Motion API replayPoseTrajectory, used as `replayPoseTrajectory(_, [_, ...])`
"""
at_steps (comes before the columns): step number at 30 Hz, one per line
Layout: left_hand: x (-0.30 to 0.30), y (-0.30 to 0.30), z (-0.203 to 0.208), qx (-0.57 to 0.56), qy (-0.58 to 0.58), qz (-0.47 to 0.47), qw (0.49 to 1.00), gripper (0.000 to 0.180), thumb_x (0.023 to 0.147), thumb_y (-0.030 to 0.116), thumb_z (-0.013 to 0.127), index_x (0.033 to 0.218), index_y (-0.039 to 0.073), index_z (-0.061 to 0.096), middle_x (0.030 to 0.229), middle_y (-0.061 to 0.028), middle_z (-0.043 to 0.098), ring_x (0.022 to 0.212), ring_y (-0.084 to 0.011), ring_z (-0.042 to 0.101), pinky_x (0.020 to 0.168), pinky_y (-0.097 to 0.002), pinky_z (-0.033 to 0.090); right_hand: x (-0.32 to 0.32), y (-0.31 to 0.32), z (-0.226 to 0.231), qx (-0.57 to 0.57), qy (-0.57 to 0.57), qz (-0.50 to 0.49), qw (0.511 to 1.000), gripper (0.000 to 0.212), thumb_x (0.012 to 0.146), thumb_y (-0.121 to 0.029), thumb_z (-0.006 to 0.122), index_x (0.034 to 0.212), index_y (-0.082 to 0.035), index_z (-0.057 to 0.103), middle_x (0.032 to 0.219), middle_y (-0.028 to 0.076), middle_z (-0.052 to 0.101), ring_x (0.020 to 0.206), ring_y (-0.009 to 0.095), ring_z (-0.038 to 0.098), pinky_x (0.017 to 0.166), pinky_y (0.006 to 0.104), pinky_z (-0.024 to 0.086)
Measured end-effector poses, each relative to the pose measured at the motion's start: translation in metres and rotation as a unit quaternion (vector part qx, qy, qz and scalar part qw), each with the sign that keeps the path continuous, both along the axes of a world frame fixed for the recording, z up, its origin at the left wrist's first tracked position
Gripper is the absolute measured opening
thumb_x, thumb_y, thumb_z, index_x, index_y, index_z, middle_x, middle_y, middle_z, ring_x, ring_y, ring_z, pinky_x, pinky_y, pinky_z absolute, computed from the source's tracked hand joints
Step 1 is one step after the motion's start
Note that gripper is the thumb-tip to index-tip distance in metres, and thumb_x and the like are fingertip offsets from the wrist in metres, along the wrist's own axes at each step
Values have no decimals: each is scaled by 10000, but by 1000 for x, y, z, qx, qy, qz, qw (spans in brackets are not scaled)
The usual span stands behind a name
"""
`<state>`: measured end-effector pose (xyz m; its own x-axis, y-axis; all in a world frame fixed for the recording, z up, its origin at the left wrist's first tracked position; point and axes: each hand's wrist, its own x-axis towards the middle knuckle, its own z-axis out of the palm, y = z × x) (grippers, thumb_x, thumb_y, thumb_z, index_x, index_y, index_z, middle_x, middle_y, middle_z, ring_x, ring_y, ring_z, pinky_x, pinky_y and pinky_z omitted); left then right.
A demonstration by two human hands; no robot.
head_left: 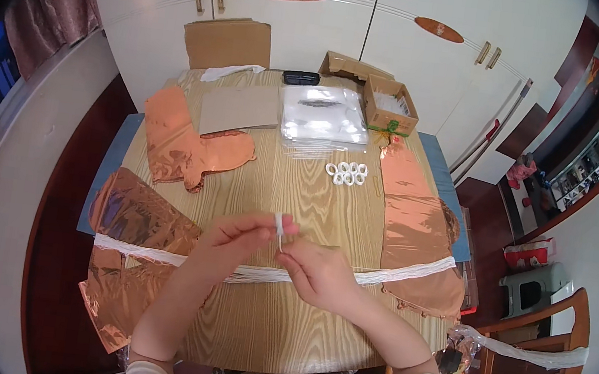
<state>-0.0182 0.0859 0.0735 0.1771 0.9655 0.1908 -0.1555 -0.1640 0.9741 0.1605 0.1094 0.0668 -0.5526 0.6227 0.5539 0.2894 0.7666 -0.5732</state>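
Above the near middle of the table, both my hands are close together. White string [279,223] is looped around the fingertips of my left hand [237,238], and its tail runs down to my right hand [319,270]. The thumb and fingers of my right hand pinch that tail. Under my wrists, a long bundle of white strings [408,275] stretches across the table from left to right, partly hidden by my hands and forearms. Beyond my right hand, several small white coiled rings [346,172] sit in two rows.
Copper-coloured foil sheets [414,223] lie at the right, with more foil [171,137] at the left. Clear plastic bags [325,115], grey cardboard [242,109], a black case [301,78] and an open carton [391,108] occupy the far side. A wooden chair [574,325] stands right.
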Motion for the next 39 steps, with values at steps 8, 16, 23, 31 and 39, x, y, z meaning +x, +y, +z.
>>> replayPoseTrajectory(8, [-8, -4, 1, 12, 14, -104, 994, 164, 844, 54, 522, 962, 40, 636, 870, -38, 634, 756, -110, 528, 680, -244, 427, 1, 10, -7, 39, 62, -33, 997, 76, 763, -26, 580, 833, -36, 607, 644, 97, 553, 528, 228, 553, 486, 300, 436])
replayPoseTrajectory(16, [-11, -3, 4, 105, 183, -68, 975, 183, 850, 13, 498, 984, 23, 623, 925, -44, 614, 780, -83, 521, 675, -226, 422, 5, 2, 14, 36, 59, -44, 997, 41, 762, -87, 588, 782, -68, 619, 633, 65, 562, 525, 219, 561, 477, 310, 445])
replayPoseTrajectory(23, [9, -7, 20, 15, 4, 21, 1000, 162, 822, 16, 533, 945, 32, 638, 804, -20, 590, 742, -81, 512, 653, -208, 391, 2, 3, 2, 75, 17, 27, 997, 66, 748, -66, 616, 811, -67, 632, 579, 60, 526, 481, 195, 528, 440, 299, 417])
replayPoseTrajectory(31, [-5, -11, 8, 15, 13, -114, 993, 203, 839, 12, 503, 996, 25, 630, 874, -40, 617, 759, -90, 525, 670, -206, 393, 5, 7, 6, 34, 81, -34, 996, 91, 733, -71, 617, 822, -84, 632, 606, 50, 537, 503, 203, 542, 444, 297, 426])
replayPoseTrajectory(39, [2, -7, 4, 74, 123, 1, 990, 184, 844, 21, 504, 972, 24, 636, 848, -22, 627, 742, -74, 513, 663, -213, 397, 6, -2, 16, 104, 55, -9, 993, 83, 748, -58, 614, 827, -80, 631, 620, 47, 557, 503, 188, 538, 452, 283, 427])
